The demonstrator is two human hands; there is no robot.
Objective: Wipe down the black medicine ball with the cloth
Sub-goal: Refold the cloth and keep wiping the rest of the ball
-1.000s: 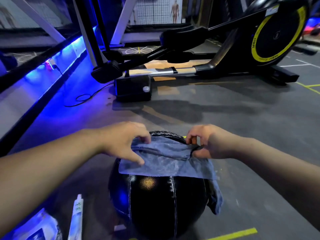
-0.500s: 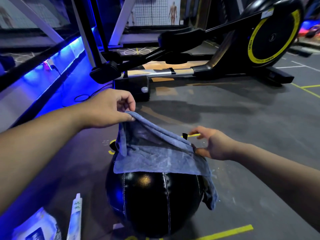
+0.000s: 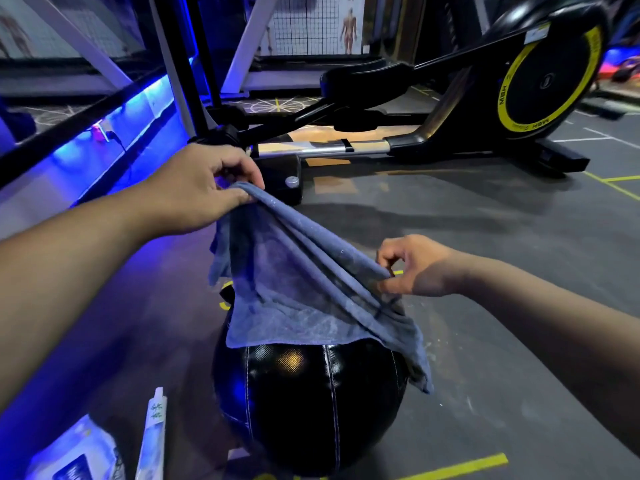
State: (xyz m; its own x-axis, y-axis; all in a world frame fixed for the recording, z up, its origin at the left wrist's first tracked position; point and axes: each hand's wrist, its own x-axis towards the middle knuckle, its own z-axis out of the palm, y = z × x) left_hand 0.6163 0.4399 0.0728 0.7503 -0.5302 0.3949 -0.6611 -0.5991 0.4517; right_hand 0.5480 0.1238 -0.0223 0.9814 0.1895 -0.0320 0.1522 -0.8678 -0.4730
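Head view: black medicine ball (image 3: 304,403) sits on the floor (image 3: 502,244), near centre. Blue cloth (image 3: 301,289) drapes over its top, with one end hanging down the ball's right side. Left hand (image 3: 204,192) pinches the cloth's far left corner above the ball. Right hand (image 3: 415,268) pinches its right edge, lower. Hands apart. Exercise machine (image 3: 540,91) far right.

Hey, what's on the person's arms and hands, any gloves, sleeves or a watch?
Nothing worn shows. The left hand and right hand are ungloved; the left forearm and right forearm are bare to the frame edge. No watch, band or ring visible.
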